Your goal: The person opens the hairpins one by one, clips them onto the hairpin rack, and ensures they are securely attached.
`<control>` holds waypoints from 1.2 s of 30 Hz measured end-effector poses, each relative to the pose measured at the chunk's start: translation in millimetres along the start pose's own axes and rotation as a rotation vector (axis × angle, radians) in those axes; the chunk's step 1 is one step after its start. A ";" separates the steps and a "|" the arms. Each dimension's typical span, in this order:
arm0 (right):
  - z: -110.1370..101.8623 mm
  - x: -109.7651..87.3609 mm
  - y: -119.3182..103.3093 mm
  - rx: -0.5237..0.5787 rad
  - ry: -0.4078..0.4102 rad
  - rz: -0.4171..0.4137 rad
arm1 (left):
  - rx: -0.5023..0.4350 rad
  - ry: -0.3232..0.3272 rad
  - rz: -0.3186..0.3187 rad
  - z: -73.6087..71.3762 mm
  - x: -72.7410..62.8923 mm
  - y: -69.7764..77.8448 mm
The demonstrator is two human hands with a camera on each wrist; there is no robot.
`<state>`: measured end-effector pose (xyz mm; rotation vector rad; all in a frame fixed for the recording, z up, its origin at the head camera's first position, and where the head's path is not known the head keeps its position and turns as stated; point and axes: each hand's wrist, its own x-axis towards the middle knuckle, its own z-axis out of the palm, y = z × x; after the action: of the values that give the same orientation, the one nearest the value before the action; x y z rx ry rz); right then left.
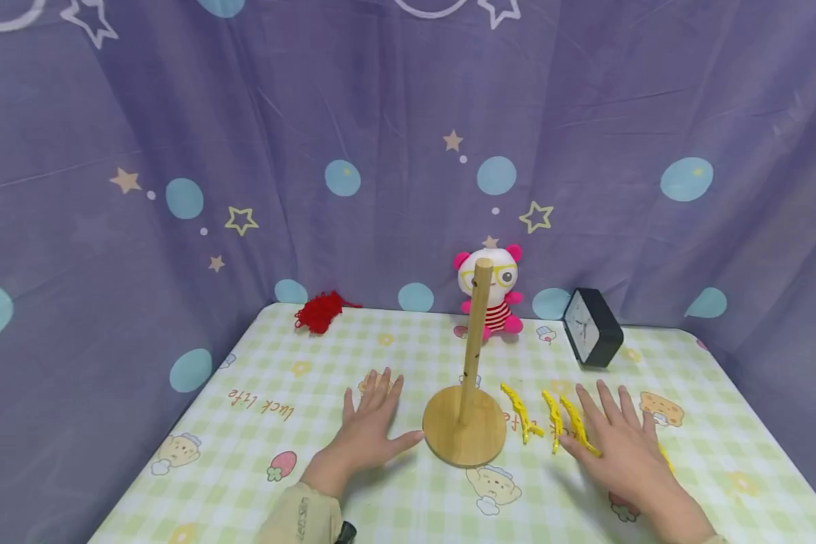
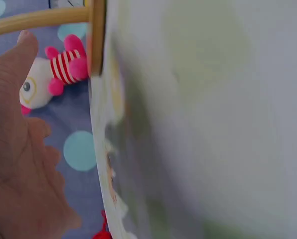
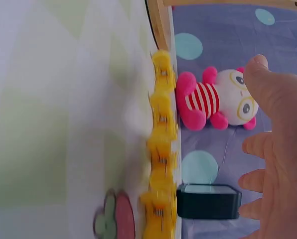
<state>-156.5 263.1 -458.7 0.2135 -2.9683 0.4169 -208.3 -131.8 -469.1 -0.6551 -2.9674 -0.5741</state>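
Observation:
A round wooden base [image 1: 442, 442] carries an upright wooden post [image 1: 476, 340], slightly tilted in the head view, with small dark holes along it. To its left my left hand [image 1: 367, 434] is spread palm down low over the tablecloth, its thumb tip close to the base's edge. Several thin yellow branch-like pieces [image 1: 518, 408] lie in a row right of the base. My right hand [image 1: 619, 449] is spread above the right end of that row, covering part of one piece. Both hands hold nothing. In the right wrist view the yellow pieces [image 3: 162, 119] line up beside the hand.
At the back stands a panda plush [image 1: 499, 310] in a striped top, partly behind the post. A black square clock [image 1: 595, 329] is at the back right, a red thread bundle [image 1: 321, 311] at the back left. A patterned curtain [image 1: 381, 113] hangs behind the table.

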 end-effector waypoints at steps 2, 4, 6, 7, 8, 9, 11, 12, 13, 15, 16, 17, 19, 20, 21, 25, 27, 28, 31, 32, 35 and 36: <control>-2.4 -2.9 5.9 0.006 -0.007 0.008 | -0.041 -0.031 0.005 1.1 4.1 4.4; -4.9 -6.3 12.1 0.014 -0.013 0.017 | -0.075 -0.069 0.013 3.3 8.5 8.7; -6.9 -9.7 19.1 0.020 -0.019 0.023 | -0.101 -0.110 0.025 6.4 12.6 13.0; -7.8 -11.3 22.6 0.023 -0.019 0.023 | -0.113 -0.130 0.030 8.5 14.4 14.9; -8.7 -12.8 26.3 0.027 -0.020 0.023 | -0.118 -0.156 0.032 10.8 16.2 16.5; -9.5 -14.8 29.7 0.034 -0.017 0.021 | -0.130 -0.180 0.034 13.0 17.8 18.0; -10.6 -17.9 37.5 0.045 -0.009 0.013 | -0.158 -0.216 0.039 16.9 20.6 20.7; -10.9 -20.0 41.3 0.054 -0.002 0.009 | -0.168 -0.234 0.041 18.6 21.7 21.7; -11.3 -22.2 45.3 0.060 0.006 0.004 | -0.184 -0.250 0.041 20.1 22.7 22.7; -12.3 -26.3 53.3 0.070 0.022 0.000 | -0.220 -0.272 0.042 21.8 24.3 24.4; -12.9 -28.2 57.5 0.074 0.023 0.004 | -0.232 -0.279 0.043 22.3 24.9 24.9; -13.8 -30.2 61.3 0.072 0.023 0.012 | -0.238 -0.286 0.042 22.9 25.4 25.4; -15.8 -33.4 69.1 0.061 -0.001 0.044 | -0.248 -0.299 0.036 23.7 25.9 25.6; -16.9 -34.2 72.8 0.050 -0.024 0.067 | -0.245 -0.303 0.033 23.9 26.1 25.6; -17.8 -35.0 76.5 0.041 -0.053 0.092 | -0.238 -0.307 0.031 24.2 26.0 25.4; -19.1 -35.5 87.7 0.016 -0.219 0.209 | -0.208 -0.317 0.032 24.7 25.6 24.9; -18.0 -35.7 90.9 0.026 -0.287 0.253 | -0.200 -0.323 0.036 24.4 25.6 25.1; -17.2 -36.0 92.0 0.030 -0.312 0.269 | -0.199 -0.327 0.037 24.1 25.8 25.5; -14.3 -38.7 94.9 0.030 -0.334 0.288 | -0.194 -0.339 0.038 24.1 26.6 27.0; -13.7 -39.9 95.4 0.026 -0.344 0.294 | -0.188 -0.342 0.037 24.7 26.9 27.5; -13.3 -43.4 96.7 -0.002 -0.370 0.292 | -0.168 -0.339 0.036 26.6 27.5 29.3; -13.5 -44.7 96.7 -0.010 -0.379 0.290 | -0.165 -0.338 0.035 27.3 27.8 29.6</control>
<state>-126.4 364.4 -478.2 -0.1615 -3.3875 0.4349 -220.4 -85.8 -480.8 -0.8983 -3.2324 -0.7834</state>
